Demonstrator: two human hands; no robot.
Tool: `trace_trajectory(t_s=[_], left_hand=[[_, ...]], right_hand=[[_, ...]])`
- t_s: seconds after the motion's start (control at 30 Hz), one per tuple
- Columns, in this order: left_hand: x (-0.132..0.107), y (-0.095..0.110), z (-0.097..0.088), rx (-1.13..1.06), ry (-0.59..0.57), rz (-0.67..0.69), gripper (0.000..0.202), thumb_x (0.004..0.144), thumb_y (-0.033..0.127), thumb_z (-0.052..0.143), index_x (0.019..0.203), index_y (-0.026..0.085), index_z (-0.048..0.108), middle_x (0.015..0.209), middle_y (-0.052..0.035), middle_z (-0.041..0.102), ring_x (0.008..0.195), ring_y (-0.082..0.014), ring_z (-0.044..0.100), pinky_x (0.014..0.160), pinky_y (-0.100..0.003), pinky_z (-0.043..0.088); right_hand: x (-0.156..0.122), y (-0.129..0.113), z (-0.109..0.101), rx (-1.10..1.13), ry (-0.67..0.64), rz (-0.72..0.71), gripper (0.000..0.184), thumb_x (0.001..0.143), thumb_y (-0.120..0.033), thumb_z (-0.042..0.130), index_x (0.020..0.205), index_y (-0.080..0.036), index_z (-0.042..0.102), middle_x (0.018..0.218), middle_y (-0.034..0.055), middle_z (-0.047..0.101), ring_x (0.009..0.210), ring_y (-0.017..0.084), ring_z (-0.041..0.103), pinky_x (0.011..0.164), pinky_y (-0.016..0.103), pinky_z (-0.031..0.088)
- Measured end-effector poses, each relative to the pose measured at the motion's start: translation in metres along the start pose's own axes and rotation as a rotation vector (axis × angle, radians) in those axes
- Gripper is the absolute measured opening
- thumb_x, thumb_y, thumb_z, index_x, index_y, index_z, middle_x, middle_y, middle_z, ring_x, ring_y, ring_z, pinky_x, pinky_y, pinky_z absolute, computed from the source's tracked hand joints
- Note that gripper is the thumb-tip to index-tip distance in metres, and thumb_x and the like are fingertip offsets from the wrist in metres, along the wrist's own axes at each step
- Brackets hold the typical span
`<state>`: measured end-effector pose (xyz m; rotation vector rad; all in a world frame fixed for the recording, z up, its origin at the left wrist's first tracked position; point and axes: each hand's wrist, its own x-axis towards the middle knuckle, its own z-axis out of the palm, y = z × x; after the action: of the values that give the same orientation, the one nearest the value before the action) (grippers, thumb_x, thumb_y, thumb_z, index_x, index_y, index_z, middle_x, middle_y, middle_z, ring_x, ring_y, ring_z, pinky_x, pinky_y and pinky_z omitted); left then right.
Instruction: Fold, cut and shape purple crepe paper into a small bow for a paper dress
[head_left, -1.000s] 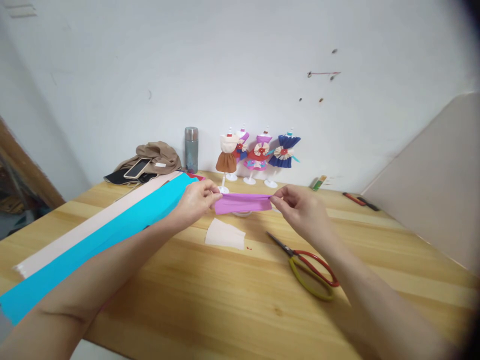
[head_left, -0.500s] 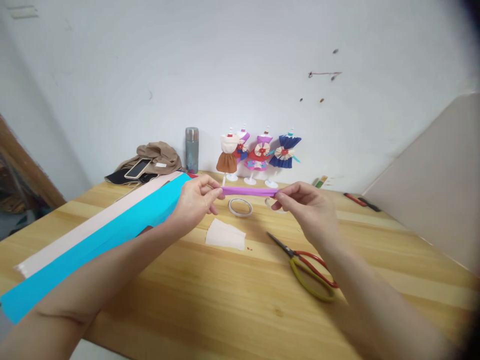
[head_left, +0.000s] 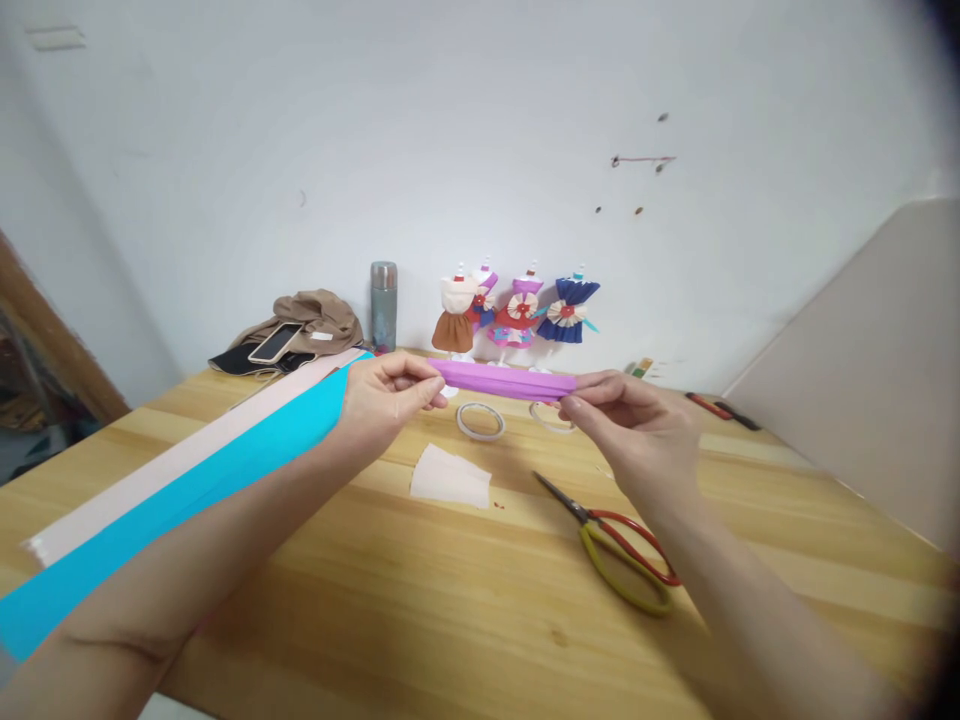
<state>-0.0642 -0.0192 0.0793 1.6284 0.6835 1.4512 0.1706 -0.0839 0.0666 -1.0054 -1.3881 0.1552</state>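
Hands apart, purple strip [head_left: 506, 380] stretched level between them above the bench [head_left: 420, 600]. Left hand [head_left: 386, 395] pinches its left end, thumb against fingers; right hand [head_left: 641, 425] pinches the other. Both ends hidden under fingertips; paper or cloth, can't tell. Strip looks folded lengthwise, number of layers unclear. It covers parts of the dress-form stands behind; dress forms [head_left: 454, 325] number four, one partly blocked by its neighbour. White ring [head_left: 481, 437] sits below the strip, fully visible; second ring [head_left: 553, 430] partly hidden by strip and right hand. Pale cut piece [head_left: 451, 477] lies nearer, scissors [head_left: 587, 517] to its right, handle ends close to right forearm. Blue strip [head_left: 262, 455] runs behind left forearm, cut off at frame edge. Small green item [head_left: 642, 368] beyond right hand, too small to identify.
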Motion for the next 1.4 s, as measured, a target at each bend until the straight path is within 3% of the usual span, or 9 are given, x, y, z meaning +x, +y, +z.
trace_trajectory(t_s=[0.4, 0.87, 1.27, 1.4], left_hand=[[-0.002, 0.0, -0.002, 0.039, -0.038, 0.235, 0.008, 0.07, 0.017, 0.07, 0.063, 0.015, 0.067, 0.067, -0.0009, 0.07, 0.059, -0.0112, 0.067, 0.062, -0.022, 0.058], [-0.005, 0.002, 0.001, 0.036, 0.001, 0.025, 0.013, 0.069, 0.027, 0.072, 0.067, 0.016, 0.066, 0.064, -0.001, 0.07, 0.057, -0.0139, 0.068, 0.061, -0.026, 0.059], [-0.004, -0.003, 0.0, 0.02, -0.004, 0.092, 0.011, 0.069, 0.026, 0.074, 0.071, 0.016, 0.07, 0.067, -0.0013, 0.07, 0.058, -0.013, 0.068, 0.061, -0.024, 0.058], [-0.004, -0.004, -0.003, 0.094, -0.001, 0.176, 0.009, 0.072, 0.025, 0.072, 0.069, 0.017, 0.07, 0.066, -0.001, 0.07, 0.059, -0.013, 0.068, 0.06, -0.023, 0.057]], right_hand=[[-0.001, -0.004, 0.001, 0.049, 0.032, -0.052, 0.013, 0.072, -0.019, 0.076, 0.063, -0.024, 0.067, 0.071, 0.002, 0.069, 0.063, 0.016, 0.063, 0.055, 0.03, 0.05], [-0.003, -0.005, 0.001, -0.028, 0.06, -0.018, 0.014, 0.073, -0.026, 0.076, 0.064, -0.024, 0.065, 0.07, 0.0036, 0.068, 0.059, 0.017, 0.059, 0.05, 0.032, 0.049], [-0.006, 0.005, -0.002, -0.069, 0.069, -0.128, 0.013, 0.076, -0.026, 0.077, 0.078, -0.026, 0.064, 0.077, 0.0026, 0.066, 0.065, 0.019, 0.061, 0.057, 0.036, 0.051], [-0.004, 0.004, -0.003, -0.129, 0.016, -0.246, 0.009, 0.08, -0.023, 0.072, 0.077, -0.028, 0.065, 0.073, 0.0017, 0.066, 0.066, 0.02, 0.061, 0.057, 0.037, 0.048]])
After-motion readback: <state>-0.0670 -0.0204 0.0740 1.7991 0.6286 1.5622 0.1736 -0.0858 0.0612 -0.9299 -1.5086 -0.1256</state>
